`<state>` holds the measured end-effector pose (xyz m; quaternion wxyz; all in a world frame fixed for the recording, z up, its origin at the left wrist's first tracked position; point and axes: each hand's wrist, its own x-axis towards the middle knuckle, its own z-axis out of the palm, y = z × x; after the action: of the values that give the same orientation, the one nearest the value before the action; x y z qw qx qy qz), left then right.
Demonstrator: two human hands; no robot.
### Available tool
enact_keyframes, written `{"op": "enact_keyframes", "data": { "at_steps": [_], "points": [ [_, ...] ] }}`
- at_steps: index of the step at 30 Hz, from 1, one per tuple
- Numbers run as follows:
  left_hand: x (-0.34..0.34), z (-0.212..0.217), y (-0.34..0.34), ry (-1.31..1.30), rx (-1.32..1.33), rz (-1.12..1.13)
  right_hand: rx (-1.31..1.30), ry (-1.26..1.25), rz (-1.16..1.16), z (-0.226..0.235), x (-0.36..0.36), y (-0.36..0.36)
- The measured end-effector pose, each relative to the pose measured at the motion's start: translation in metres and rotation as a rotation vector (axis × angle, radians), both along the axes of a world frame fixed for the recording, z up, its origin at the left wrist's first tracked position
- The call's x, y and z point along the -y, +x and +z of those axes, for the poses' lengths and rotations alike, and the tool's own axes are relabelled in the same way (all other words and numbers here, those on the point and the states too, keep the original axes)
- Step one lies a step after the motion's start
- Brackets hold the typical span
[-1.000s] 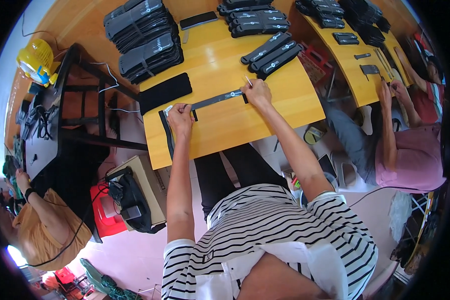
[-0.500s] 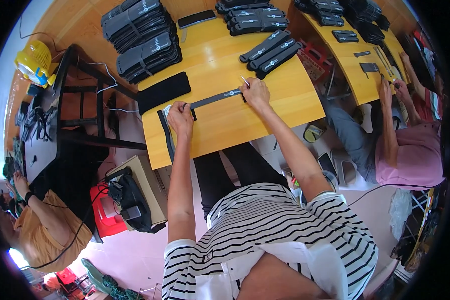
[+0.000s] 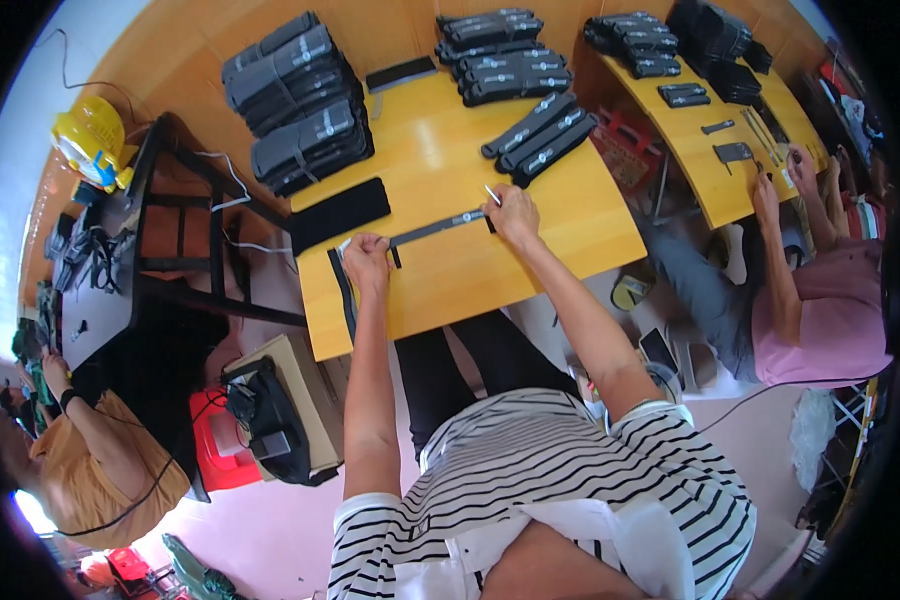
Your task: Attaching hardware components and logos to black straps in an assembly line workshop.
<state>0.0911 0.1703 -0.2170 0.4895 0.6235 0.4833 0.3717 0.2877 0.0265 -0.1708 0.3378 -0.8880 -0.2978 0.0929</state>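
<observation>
A long dark grey strap (image 3: 430,232) with a pale mark is stretched flat above the yellow table (image 3: 440,285). At its left end my left hand (image 3: 368,262) is closed in a pinch. My right hand (image 3: 513,216) is closed round the right end, and a thin white pen-like tool (image 3: 493,195) juts from its fingers. Short black tabs hang beside both hands. Next to my left hand a narrow black strip (image 3: 344,295) runs down to the table's front edge. Beyond that hand lies a flat black fabric piece (image 3: 340,217).
Banded stacks of black straps (image 3: 300,100) stand at the back left, more bundles (image 3: 515,70) at the back right. Several folded straps (image 3: 542,140) lie nearer. A co-worker in pink (image 3: 820,310) handles pieces at the right table; another person (image 3: 110,450) sits left, beside a cardboard box (image 3: 315,400).
The whole view has tilted a little, so the table sits slightly lower in the picture. Both my hands keep their hold on the strap, with little movement.
</observation>
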Motion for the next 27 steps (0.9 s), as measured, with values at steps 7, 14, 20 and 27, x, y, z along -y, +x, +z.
{"op": "enact_keyframes", "data": {
  "at_steps": [7, 14, 20, 27],
  "points": [
    [0.009, 0.01, 0.002, -0.072, -0.15, 0.082, -0.055, 0.061, -0.053, -0.005, 0.004, -0.002],
    [0.033, 0.047, -0.011, 0.431, -0.232, 0.085, -0.136, 0.239, 0.02, -0.004, 0.036, 0.007],
    [0.089, 0.183, 0.009, 0.129, 0.6, -0.129, -1.419, 0.404, 0.23, 0.034, 0.082, -0.076],
    [0.222, 0.247, 0.055, 0.586, 0.596, -0.644, -0.737, 0.474, 1.573, 0.045, 0.059, -0.211]
  ]
}}
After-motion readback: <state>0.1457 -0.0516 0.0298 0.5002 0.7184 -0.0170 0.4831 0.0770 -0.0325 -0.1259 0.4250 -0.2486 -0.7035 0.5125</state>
